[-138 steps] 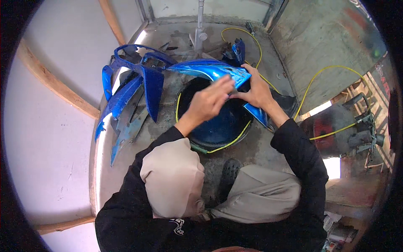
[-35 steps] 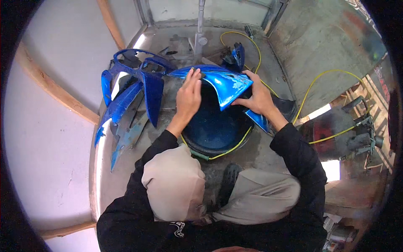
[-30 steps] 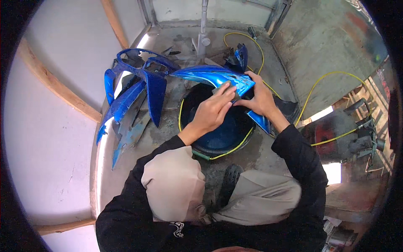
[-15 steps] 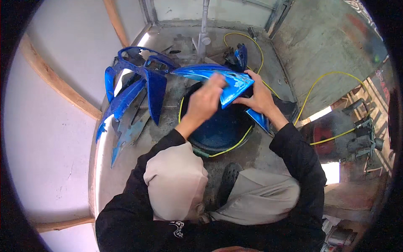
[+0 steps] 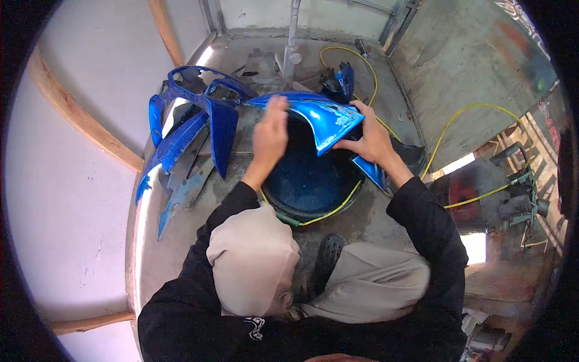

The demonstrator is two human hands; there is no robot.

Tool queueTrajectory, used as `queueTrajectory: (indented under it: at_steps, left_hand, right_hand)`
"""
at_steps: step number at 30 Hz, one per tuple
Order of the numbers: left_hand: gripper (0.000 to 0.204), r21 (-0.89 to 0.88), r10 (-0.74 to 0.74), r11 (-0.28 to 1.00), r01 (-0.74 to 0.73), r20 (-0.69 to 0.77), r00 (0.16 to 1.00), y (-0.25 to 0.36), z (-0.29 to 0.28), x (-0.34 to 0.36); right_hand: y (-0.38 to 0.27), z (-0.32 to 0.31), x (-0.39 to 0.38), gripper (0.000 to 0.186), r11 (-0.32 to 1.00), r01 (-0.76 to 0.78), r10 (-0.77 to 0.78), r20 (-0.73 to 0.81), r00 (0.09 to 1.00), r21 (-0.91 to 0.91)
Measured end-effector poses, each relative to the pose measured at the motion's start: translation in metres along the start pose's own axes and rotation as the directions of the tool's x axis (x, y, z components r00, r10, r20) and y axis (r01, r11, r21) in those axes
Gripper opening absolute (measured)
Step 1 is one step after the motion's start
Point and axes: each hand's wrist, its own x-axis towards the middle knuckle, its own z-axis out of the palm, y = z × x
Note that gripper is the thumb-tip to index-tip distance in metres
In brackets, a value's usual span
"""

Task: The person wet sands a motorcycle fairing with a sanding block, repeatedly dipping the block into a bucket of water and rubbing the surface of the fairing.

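Note:
A glossy blue plastic motorcycle fairing panel, with whitish worn patches toward its right end, is held over a round dark basin. My right hand grips the panel's right end, thumb below and fingers behind the upper edge. By the panel's left, narrow end is my left hand, its fingers smeared by motion. Whether that hand holds anything cannot be made out. Dark liquid or a dark bottom shows inside the basin.
Several blue fairing pieces lie on the floor to the left, beside the white wall. Another blue and black part sits behind the panel. A yellow hose runs to a compressor at the right. A grey pipe rises at the back.
My left hand has moved leftward along the panel, from its worn middle toward its narrow end. My right hand and the panel stay almost in place.

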Motion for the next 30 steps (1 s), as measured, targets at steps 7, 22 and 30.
queueTrajectory:
  at_steps: [7,22,30]
  left_hand:
    - [0.039,-0.019,0.340,0.940,-0.341,0.149,0.929,0.057,0.030,-0.020]
    - [0.037,-0.224,0.429,0.896,-0.384,0.215,0.877,0.084,0.028,-0.024]
    - [0.041,0.131,-0.037,0.990,0.048,-0.083,0.996,-0.011,-0.005,0.011]
  right_hand:
    - [0.017,0.000,-0.004,0.128,1.000,-0.012,0.011,-0.013,1.000,-0.004]
    - [0.017,-0.002,-0.005,0.126,1.000,-0.019,0.019,-0.001,1.000,-0.004]
    - [0.001,-0.002,0.000,0.127,1.000,-0.016,0.016,0.009,1.000,-0.014]
